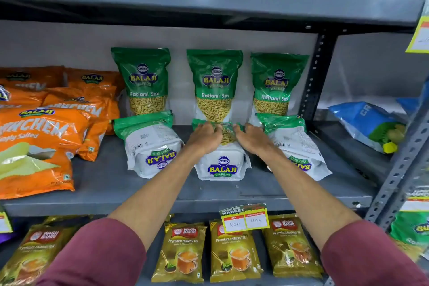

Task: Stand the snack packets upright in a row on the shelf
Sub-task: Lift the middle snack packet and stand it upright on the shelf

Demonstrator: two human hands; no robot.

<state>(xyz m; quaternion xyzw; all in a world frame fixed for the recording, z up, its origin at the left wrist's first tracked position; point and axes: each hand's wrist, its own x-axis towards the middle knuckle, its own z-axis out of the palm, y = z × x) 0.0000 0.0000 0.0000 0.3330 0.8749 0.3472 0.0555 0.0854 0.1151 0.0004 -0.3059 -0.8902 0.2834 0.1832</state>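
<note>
Three green Balaji Ratlami Sev packets stand upright against the back wall of the grey shelf (162, 195): left (142, 81), middle (215, 83), right (277, 83). In front of them three more packets lie flat: left (152, 146), middle (224, 166), right (299, 146). My left hand (205, 136) and my right hand (251, 138) grip the two sides of the middle flat packet near its green top end. Its top edge is partly hidden by my fingers.
Orange Balaji crisp packets (39, 137) lie piled at the shelf's left. A blue packet (369, 123) lies in the bay to the right, past a perforated upright post (318, 76). Tea packets (234, 253) and a price tag (245, 218) sit below.
</note>
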